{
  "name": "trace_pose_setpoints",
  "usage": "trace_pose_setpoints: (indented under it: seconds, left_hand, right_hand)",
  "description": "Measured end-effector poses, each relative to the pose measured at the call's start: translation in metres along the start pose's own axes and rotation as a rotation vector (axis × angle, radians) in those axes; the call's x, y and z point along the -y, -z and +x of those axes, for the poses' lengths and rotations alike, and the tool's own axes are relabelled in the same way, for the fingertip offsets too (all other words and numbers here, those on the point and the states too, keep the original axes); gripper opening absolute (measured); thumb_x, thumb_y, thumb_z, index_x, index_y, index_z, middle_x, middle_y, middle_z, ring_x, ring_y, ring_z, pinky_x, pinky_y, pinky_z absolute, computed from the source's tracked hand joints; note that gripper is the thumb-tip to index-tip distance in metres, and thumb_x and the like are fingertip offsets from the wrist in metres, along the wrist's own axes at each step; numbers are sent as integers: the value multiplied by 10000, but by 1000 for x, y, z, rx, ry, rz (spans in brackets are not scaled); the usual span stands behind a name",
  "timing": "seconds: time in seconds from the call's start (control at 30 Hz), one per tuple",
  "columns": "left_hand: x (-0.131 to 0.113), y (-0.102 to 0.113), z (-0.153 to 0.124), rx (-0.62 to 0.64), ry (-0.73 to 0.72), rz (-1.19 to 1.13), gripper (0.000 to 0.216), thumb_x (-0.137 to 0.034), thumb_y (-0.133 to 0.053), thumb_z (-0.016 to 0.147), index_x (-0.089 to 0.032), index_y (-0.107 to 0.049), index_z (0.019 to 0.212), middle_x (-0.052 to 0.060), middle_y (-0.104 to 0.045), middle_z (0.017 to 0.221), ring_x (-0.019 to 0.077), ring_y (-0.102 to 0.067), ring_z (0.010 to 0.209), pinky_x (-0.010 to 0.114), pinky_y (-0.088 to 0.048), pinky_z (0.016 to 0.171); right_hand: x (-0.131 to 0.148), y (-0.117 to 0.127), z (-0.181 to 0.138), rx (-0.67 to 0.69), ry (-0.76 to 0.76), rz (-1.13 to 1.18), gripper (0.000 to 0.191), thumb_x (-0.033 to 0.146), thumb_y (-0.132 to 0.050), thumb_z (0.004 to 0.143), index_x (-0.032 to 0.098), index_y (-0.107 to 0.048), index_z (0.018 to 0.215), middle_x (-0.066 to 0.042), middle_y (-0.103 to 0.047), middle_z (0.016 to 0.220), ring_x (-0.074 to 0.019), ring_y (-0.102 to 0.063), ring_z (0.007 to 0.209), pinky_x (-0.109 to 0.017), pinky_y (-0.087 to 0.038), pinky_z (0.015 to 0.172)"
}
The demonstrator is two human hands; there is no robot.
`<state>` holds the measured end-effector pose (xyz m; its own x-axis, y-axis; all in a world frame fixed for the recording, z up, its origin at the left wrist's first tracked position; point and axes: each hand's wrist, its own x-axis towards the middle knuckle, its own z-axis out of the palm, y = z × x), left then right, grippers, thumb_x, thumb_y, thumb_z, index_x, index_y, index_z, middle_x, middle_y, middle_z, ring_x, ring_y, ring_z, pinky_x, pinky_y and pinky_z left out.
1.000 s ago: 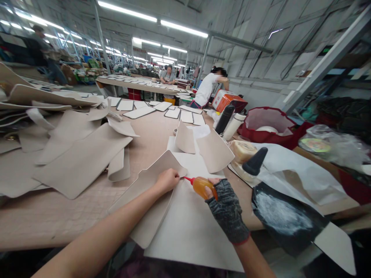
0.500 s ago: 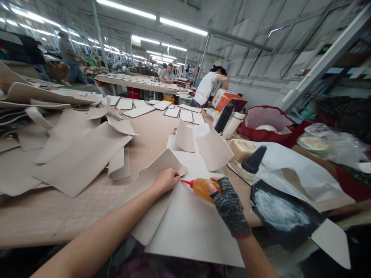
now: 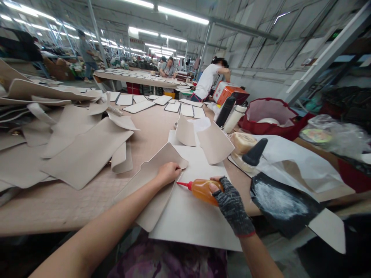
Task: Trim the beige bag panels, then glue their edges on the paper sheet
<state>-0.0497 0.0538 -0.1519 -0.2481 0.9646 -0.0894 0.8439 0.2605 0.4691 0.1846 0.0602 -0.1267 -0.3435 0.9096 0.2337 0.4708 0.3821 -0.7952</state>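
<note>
My left hand (image 3: 169, 172) rests with curled fingers on the right edge of a beige cut leather piece (image 3: 150, 181) that lies on a white sheet (image 3: 191, 216). A grey knit fingerless glove covers my right hand (image 3: 228, 200), which grips an orange glue bottle (image 3: 204, 190). The bottle's red nozzle (image 3: 184, 185) points left, its tip at the leather piece's edge just below my left hand.
Several beige leather pieces (image 3: 81, 150) are heaped on the table's left. Two folded pieces (image 3: 203, 141) stand behind the sheet. A black cone-topped bottle (image 3: 255, 152), a black board with white smear (image 3: 281, 202), flasks (image 3: 228, 114) and a red bag (image 3: 269, 119) sit right. Other people work at far tables.
The bottle's nozzle has slid down and left along the leather edge, toward me. My left hand stays on the piece. The view has tilted slightly.
</note>
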Motion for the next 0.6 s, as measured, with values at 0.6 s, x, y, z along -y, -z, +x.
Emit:
trace_pose_setpoints:
  seconds: [0.6]
  left_hand:
    - [2, -7, -1, -11, -34, -18, 289, -387, -479, 880, -144, -614, 957, 64, -631, 999, 186, -580, 939, 400, -445, 854]
  right_hand:
    - [19, 2, -43, 73, 7, 54, 268, 409, -510, 802, 173, -579, 906, -70, -615, 881, -209, -579, 824, -328, -460, 769]
